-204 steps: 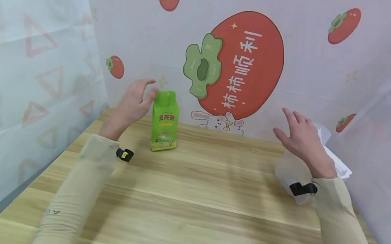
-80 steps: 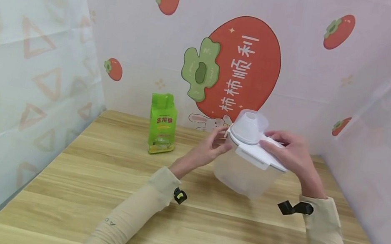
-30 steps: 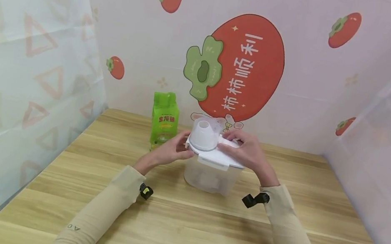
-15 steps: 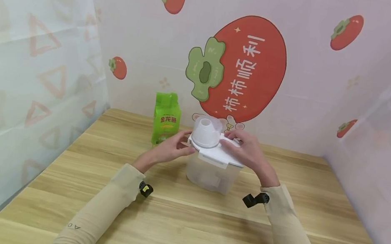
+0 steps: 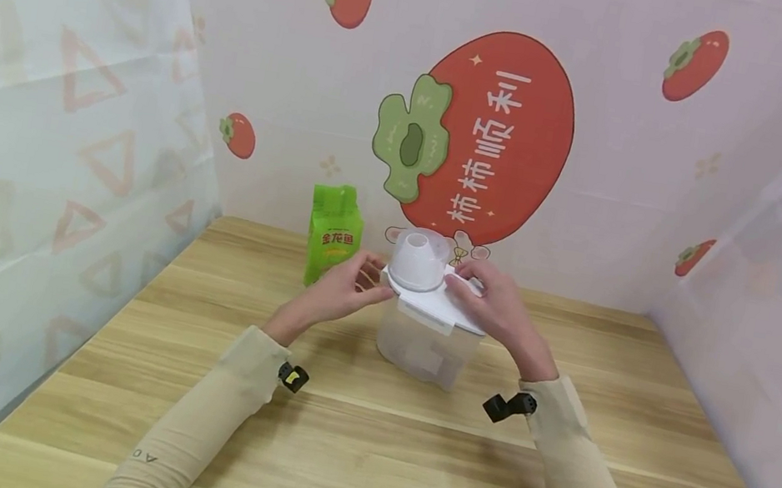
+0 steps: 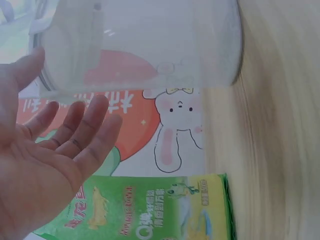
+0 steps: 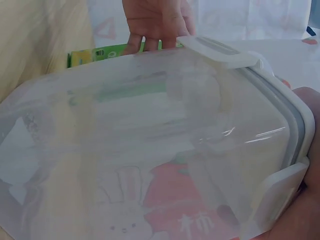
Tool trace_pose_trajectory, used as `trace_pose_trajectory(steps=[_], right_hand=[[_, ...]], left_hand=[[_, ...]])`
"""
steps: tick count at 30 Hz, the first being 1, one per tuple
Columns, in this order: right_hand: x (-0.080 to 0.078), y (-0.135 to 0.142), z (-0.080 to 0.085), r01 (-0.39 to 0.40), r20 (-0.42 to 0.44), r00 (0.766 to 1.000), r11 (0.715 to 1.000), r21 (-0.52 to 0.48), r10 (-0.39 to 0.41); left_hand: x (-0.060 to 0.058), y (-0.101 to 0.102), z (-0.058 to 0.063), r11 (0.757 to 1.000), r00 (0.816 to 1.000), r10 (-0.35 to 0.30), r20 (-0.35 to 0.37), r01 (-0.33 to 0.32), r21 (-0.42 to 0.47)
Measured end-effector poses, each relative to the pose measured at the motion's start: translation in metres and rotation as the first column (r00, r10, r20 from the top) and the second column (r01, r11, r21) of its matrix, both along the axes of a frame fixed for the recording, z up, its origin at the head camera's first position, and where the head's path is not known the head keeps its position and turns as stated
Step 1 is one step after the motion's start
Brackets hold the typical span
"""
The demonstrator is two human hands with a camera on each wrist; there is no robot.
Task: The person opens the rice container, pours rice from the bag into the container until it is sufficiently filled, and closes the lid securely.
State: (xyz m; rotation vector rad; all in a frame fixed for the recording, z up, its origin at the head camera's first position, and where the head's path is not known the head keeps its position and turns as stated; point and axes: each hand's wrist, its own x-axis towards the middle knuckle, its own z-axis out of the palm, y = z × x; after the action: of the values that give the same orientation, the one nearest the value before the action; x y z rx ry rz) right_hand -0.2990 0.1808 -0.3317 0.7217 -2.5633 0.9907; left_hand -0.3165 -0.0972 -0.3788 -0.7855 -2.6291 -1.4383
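Observation:
A translucent storage container [image 5: 424,353] with a white lid [image 5: 444,304] is at mid-table. On the lid's left part sits a clear cup over a white cone-shaped spout [image 5: 417,261]. My right hand [image 5: 500,307] grips the lid from the right, its thumb on top; in the right wrist view only part of that hand [image 7: 312,195] shows. At the container's left side, my left hand [image 5: 339,288] has its fingers spread and relaxed. The left wrist view shows its palm [image 6: 40,170] bare and the thumb beside the lid's edge. Whether the thumb touches is unclear.
A green bag [image 5: 334,229] with Chinese lettering stands upright behind my left hand. The wooden table [image 5: 359,458] meets a persimmon-print backdrop [image 5: 623,161] at the back, with pale cloth walls on both sides.
Both hands have brought the container from the far right to the middle, in front of the backdrop's rabbit. Within the last half second it shifts very slightly right; the bag stays put.

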Motion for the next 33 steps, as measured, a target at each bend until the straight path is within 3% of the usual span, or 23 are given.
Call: trace_pose_trajectory(steps=[12,20,28,33], right_hand=[[0.002,-0.002,-0.004,0.059,-0.024,0.998,0.998,-0.029,-0.059],[0.005,-0.001,-0.003,0.075,0.013,0.997,0.997,-0.031,-0.075],[0.003,0.006,-0.003,0.065,0.072,0.996,0.996,-0.060,-0.061],[0.003,0.004,-0.003,0.074,0.074,0.995,0.996,-0.059,-0.070]], left_hand=[[0.011,0.010,0.007,0.998,0.997,0.066,-0.045,-0.066,0.001],[0.023,0.019,0.014,0.995,0.989,0.045,-0.139,-0.057,-0.081],[0.025,0.023,0.017,0.996,0.993,0.045,-0.106,-0.052,-0.068],[0.026,0.022,0.020,0.998,0.998,0.050,-0.029,-0.051,-0.036]])
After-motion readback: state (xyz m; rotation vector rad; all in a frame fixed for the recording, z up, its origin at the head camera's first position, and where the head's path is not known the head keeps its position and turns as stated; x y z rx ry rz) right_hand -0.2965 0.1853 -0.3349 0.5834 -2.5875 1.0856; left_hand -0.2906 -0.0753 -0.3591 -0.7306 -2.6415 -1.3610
